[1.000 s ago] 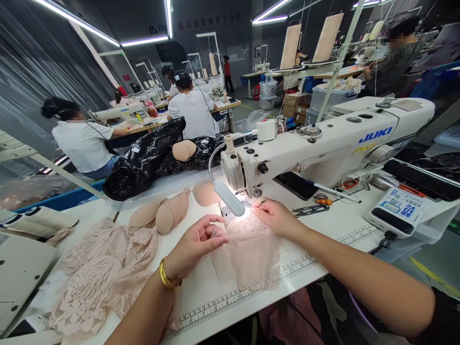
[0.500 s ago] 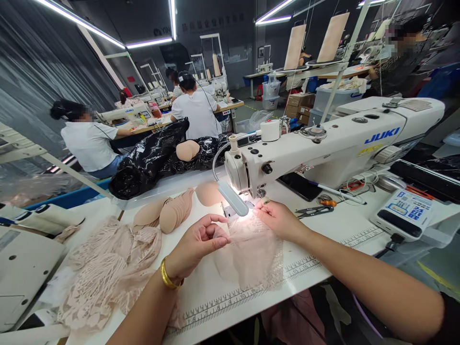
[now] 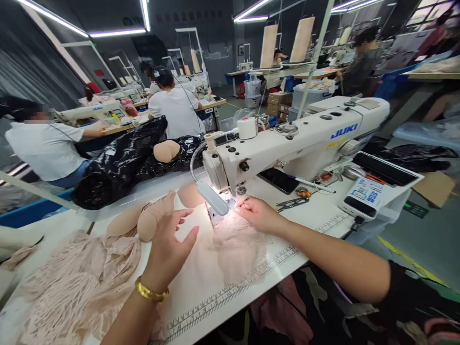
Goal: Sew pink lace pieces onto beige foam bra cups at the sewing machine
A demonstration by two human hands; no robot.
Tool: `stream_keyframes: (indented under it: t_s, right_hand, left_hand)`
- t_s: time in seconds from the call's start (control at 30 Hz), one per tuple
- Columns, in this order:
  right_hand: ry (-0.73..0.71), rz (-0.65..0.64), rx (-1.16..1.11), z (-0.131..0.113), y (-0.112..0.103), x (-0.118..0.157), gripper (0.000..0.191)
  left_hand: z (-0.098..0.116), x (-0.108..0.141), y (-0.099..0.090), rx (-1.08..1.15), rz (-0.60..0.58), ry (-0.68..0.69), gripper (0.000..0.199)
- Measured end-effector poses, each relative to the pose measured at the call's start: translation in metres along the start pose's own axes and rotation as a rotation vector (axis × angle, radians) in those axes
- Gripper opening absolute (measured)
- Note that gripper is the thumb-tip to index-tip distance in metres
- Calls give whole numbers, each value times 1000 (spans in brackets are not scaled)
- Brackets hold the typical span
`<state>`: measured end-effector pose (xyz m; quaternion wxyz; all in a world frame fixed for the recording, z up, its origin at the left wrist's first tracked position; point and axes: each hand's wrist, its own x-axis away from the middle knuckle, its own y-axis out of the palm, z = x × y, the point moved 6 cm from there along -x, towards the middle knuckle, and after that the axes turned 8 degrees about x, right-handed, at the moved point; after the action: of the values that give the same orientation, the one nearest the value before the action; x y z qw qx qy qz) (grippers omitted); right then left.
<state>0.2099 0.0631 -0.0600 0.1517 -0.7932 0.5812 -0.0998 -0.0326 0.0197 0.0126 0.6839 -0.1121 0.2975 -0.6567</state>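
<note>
My right hand [image 3: 254, 214] pinches the upper edge of a sheer pink lace fabric piece [image 3: 239, 251] beside the needle area of the white sewing machine [image 3: 287, 143]. A grey lamp head [image 3: 212, 197] lights that spot and partly hides it. My left hand [image 3: 172, 244], a gold bangle on its wrist, is raised over the table with fingers apart and nothing in them. Just behind its fingers lies a stack of beige bra cups [image 3: 146, 224]. Another beige cup [image 3: 190, 195] rests left of the machine head. Left of my forearm is a heap of pink lace [image 3: 79, 282].
A black plastic bag [image 3: 118, 158] with a beige cup on it lies behind the table. Right of the needle are thread snips [image 3: 289, 203], a phone [image 3: 278, 181] and a white box-like device [image 3: 362, 196]. A printed ruler [image 3: 215, 306] runs along the front edge. Co-workers sit at machines beyond.
My left hand has left the fabric's side, moved left toward the bra cups, and opened its fingers. My right hand stays at the fabric. The whole view has swung to the right.
</note>
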Motion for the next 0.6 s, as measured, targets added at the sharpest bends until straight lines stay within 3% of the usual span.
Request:
stream_keyframes:
  t_s: [0.07,0.13,0.23,0.33,0.4,0.5,0.6]
  right_hand:
    - [6,-19,-65,-2,2,-1,22]
    - [23,-50,-153,-3,4,0,20]
    - [54,-79,-246,-6,7,2,19]
    - [41,-74,-239,-8,9,4,18]
    - [24,-64,-208,-7,9,4,18]
    - [-2,-9,-71,-4,5,4,19]
    - [-96,82,215,-9,-6,9,16]
  left_hand:
    - [20,8,10,-65,9,247,23]
    - [33,20,35,-46,-141,404,20]
    - [36,31,72,-89,-293,454,31]
    - [25,29,95,-183,-360,437,17]
    - [19,27,100,-195,-393,440,17]
    - [18,25,91,-95,-384,434,22]
    - [20,24,75,94,-401,307,21]
